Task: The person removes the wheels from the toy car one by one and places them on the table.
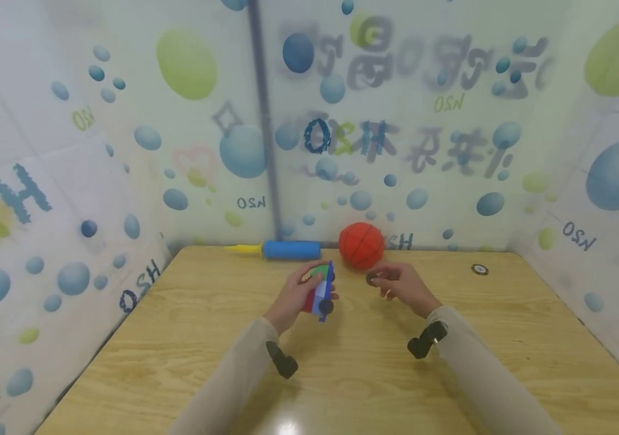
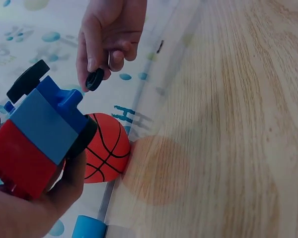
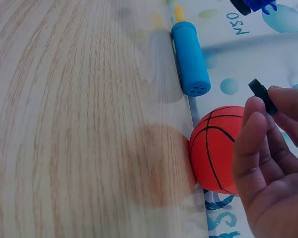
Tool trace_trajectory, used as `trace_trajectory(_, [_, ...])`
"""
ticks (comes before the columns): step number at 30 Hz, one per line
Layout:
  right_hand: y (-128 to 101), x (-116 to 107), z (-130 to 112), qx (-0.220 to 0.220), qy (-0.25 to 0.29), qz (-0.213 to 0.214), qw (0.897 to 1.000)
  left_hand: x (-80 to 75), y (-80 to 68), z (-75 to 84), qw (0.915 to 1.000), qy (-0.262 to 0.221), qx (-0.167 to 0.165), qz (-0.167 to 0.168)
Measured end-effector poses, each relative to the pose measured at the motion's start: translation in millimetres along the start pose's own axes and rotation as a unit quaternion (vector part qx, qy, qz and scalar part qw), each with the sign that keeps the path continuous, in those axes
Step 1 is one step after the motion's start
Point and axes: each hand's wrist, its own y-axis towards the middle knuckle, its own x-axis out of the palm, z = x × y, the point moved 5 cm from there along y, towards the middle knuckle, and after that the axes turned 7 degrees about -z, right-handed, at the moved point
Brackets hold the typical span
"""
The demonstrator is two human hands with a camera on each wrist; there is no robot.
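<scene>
My left hand (image 1: pixel 299 293) grips a toy block car (image 1: pixel 320 291) of red, blue and green bricks with black wheels, held above the wooden table (image 1: pixel 189 338); the left wrist view shows the car (image 2: pixel 37 136) close up. To its right, my right hand (image 1: pixel 398 284) pinches a small black wheel (image 1: pixel 372 278) between thumb and fingers. The same black wheel (image 2: pixel 94 79) shows in the left wrist view and, edge-on, as a wheel (image 3: pixel 262 96) in the right wrist view. The two hands are a short gap apart.
An orange toy basketball (image 1: pixel 361 244) rests at the table's far edge against the bubble-patterned wall. A blue hand pump (image 1: pixel 290 249) with a yellow handle lies left of it. A small dark ring (image 1: pixel 479 269) sits at the far right.
</scene>
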Motion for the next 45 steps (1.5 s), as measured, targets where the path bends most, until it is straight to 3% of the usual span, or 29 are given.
trace_trajectory(15, [-3, -3, 2, 0.010, -0.001, -0.006, 1.000, 2.1, 6.3, -1.2, 0.9988, -0.041, -0.002, 0.027])
trace_trajectory(19, [-4, -3, 3, 0.015, 0.000, -0.009, 1.000, -0.8, 5.6, -1.9, 0.9991, -0.005, 0.007, 0.041])
trace_trajectory(25, [-3, -4, 3, 0.024, -0.016, -0.010, 1.000, -5.6, 3.8, -5.4, 0.9977, 0.001, 0.012, 0.067])
trace_trajectory(37, [-2, -6, 0, 0.021, -0.040, -0.010, 0.999, -4.5, 4.4, -3.7, 0.9981, -0.006, 0.027, 0.055])
trace_trajectory(45, [-1, -8, 10, 0.048, -0.035, -0.005, 0.998, -1.5, 2.7, -3.9, 0.9981, -0.034, 0.019, 0.049])
